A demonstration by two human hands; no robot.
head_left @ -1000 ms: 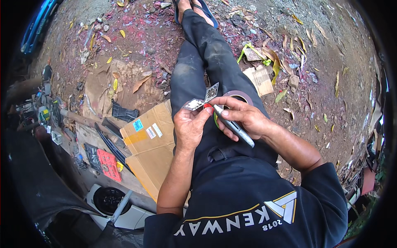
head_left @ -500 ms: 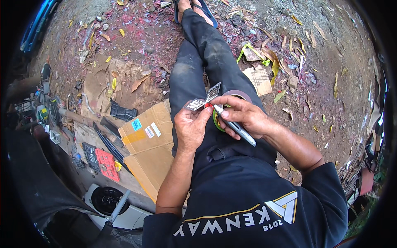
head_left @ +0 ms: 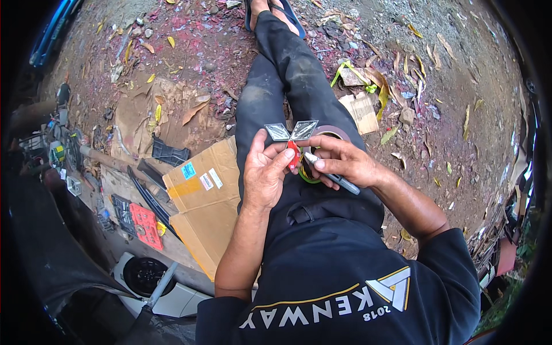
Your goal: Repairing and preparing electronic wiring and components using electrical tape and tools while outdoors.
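My left hand (head_left: 266, 177) is closed on a car emblem (head_left: 278, 132) of three joined diamonds, pinched between thumb and fingers. Two of its diamonds show a silvery, streaked face and spread away from me. The third, pointing toward me under my thumb, is covered with red film (head_left: 295, 154). In my right hand (head_left: 352, 165) lies a grey utility knife (head_left: 344, 183), its tip toward the emblem and its butt toward my waist. The right index finger reaches the emblem's edge. Beneath that hand, a brown tape roll (head_left: 335, 131) and a green-edged roll (head_left: 311, 176) rest on my lap, partly hidden.
Flattened cardboard (head_left: 202, 198) lies left of my legs. Beyond it are a red tool case (head_left: 146, 226), black plastic parts (head_left: 169, 153) and a wheel (head_left: 145, 275). Dry leaves and a cardboard scrap (head_left: 360, 111) litter the dirt at right.
The emblem has turned from tilted to nearly flat, so its diamonds and red-covered part show more. The knife has drawn back slightly from it, toward the right and nearer to me.
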